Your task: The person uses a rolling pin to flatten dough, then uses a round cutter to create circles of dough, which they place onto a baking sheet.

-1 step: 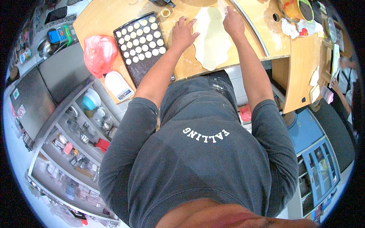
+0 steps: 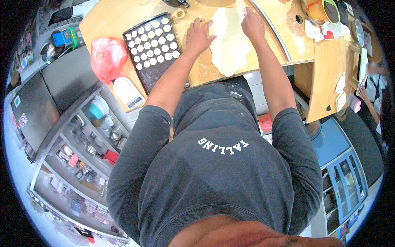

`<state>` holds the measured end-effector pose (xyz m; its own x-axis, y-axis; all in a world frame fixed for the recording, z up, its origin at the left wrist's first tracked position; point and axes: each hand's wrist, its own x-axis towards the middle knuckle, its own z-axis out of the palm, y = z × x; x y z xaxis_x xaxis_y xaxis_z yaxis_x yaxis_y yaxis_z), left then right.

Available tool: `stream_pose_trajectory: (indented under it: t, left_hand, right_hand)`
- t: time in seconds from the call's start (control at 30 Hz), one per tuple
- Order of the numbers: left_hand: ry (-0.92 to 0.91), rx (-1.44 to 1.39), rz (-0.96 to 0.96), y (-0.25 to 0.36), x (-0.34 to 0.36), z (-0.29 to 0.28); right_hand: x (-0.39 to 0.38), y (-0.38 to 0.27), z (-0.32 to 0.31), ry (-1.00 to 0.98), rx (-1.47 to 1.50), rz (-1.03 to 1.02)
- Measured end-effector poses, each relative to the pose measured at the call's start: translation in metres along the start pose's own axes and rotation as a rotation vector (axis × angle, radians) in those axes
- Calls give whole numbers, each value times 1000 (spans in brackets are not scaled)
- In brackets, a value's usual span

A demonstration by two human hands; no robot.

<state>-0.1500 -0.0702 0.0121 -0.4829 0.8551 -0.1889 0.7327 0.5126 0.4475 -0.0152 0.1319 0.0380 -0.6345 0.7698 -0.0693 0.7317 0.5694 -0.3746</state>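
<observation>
A long, uneven sheet of pale rolled dough [image 2: 229, 45] lies on the wooden table in front of me. My left hand [image 2: 198, 36] rests at its left side, fingers spread, with the fingertips near the dough's edge and nothing held. Over the dough's upper right edge, my right hand [image 2: 252, 24] is closed on a thin whitish flat piece [image 2: 240, 5], whose kind I cannot make out. Left of my left forearm, a dark baking tray [image 2: 161, 72] carries rows of small round pale dough pieces [image 2: 154, 43]. Beyond the tray's right corner lies a small ring-shaped cutter [image 2: 179, 14].
A metal rod [image 2: 271, 31] lies right of my right hand. A pink plastic bag [image 2: 108, 59] and white kitchen scale [image 2: 127, 93] sit left of the tray. An orange container [image 2: 314, 10] stands at the far right. Another person's arm [image 2: 370, 103] shows at the right rim.
</observation>
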Motion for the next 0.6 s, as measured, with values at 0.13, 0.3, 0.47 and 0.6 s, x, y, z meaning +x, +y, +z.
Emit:
stream_pose_trajectory:
  t: [0.13,0.3,0.47,0.6]
  left_hand:
    - [-14,12,-14,0,-2,-1]
    - [30,37,18,-2,-4,3]
    - [30,29,18,-1,-4,3]
    - [38,4,20,-3,-3,4]
  right_hand:
    - [0,-3,0,-5,10,14]
    - [0,-10,-3,-55,-16,77]
    - [1,-11,-1,-67,-31,104]
    - [1,-13,-2,-75,-21,124]
